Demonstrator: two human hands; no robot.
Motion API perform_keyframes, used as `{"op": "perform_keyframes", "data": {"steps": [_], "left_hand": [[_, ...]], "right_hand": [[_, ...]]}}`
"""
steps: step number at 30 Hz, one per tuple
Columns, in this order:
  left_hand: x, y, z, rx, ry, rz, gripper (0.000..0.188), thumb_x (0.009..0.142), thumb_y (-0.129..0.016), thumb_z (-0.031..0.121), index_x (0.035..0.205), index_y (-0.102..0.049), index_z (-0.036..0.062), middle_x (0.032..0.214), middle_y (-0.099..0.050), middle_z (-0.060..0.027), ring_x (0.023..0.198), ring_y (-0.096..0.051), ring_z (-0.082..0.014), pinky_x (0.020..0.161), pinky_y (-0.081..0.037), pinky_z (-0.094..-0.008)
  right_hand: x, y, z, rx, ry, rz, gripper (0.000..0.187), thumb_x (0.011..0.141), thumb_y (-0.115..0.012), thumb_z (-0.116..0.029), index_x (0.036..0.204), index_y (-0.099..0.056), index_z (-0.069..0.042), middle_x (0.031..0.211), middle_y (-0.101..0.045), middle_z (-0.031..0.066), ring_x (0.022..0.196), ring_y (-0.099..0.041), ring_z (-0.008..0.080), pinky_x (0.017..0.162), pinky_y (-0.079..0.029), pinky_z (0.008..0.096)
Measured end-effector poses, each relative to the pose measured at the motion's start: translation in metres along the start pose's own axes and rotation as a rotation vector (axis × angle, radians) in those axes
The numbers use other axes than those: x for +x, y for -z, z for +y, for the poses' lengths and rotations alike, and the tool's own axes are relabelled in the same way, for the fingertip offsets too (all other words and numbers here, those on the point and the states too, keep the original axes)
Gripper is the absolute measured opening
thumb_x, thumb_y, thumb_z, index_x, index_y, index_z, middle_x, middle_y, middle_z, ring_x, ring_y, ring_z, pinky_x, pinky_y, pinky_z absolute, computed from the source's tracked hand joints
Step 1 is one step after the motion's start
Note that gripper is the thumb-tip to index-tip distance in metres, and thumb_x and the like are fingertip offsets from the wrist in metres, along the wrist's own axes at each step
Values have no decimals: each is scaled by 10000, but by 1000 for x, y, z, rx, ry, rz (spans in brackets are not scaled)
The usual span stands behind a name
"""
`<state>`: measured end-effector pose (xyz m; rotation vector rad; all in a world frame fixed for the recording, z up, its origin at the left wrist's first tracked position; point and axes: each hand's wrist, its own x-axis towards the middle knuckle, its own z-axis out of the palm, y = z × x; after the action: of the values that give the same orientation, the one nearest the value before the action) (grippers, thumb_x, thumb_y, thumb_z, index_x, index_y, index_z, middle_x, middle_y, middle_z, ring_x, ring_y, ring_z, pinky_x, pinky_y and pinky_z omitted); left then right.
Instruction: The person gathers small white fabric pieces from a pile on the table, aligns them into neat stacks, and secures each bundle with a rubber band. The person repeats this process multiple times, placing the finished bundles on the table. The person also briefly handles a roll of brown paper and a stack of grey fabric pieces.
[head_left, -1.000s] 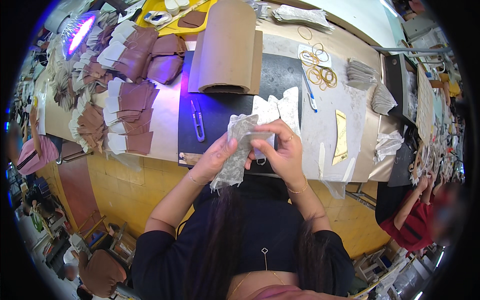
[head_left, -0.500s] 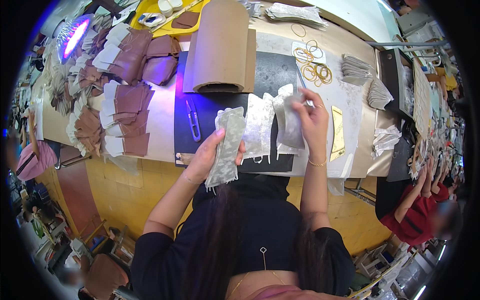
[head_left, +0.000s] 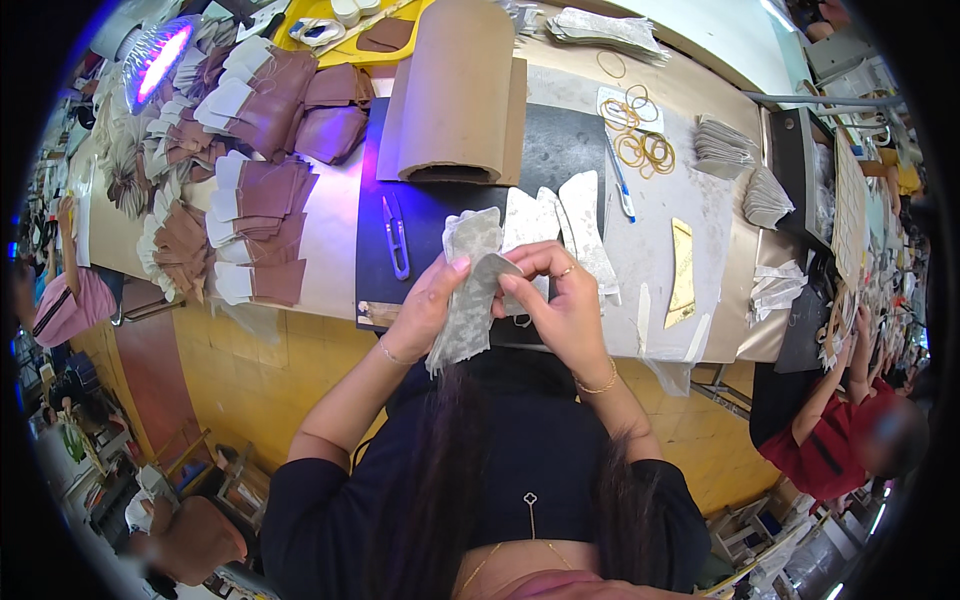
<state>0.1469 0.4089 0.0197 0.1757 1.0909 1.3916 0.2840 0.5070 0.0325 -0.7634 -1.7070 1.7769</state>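
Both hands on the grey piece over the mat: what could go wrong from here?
1. The grey piece is held in the air by the left hand and right hand and hangs limp; it might crease or slip.
2. The snips lie loose on the mat beside the left hand; a stray reach could catch them.

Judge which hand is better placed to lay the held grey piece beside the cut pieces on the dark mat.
Probably the right hand: it pinches the grey piece at its top edge and sits nearest the cut pieces on the dark mat. The left hand supports it from below.
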Motion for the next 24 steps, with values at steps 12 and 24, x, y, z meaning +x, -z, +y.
{"op": "perform_keyframes", "data": {"steps": [12, 24], "left_hand": [[-9, 48, 19, 96, -35, -20, 474, 972, -434, 454, 1214, -448, 47, 828, -545, -58, 642, -526, -126, 588, -438, -246], [-3, 18, 4, -41, 67, -260, 500, 985, -356, 501, 1152, -514, 57, 848, -579, -51, 629, -559, -130, 593, -462, -251]], "right_hand": [[9, 26, 0, 393, -83, 129, 157, 941, -580, -61, 1003, -436, -71, 845, -583, 10, 770, -534, 34, 640, -441, 204], [20, -4, -3, -475, 297, 84, 339, 773, -741, -70, 1101, -666, -36, 1171, -543, 112, 969, -564, 192, 825, -480, 313]]}}
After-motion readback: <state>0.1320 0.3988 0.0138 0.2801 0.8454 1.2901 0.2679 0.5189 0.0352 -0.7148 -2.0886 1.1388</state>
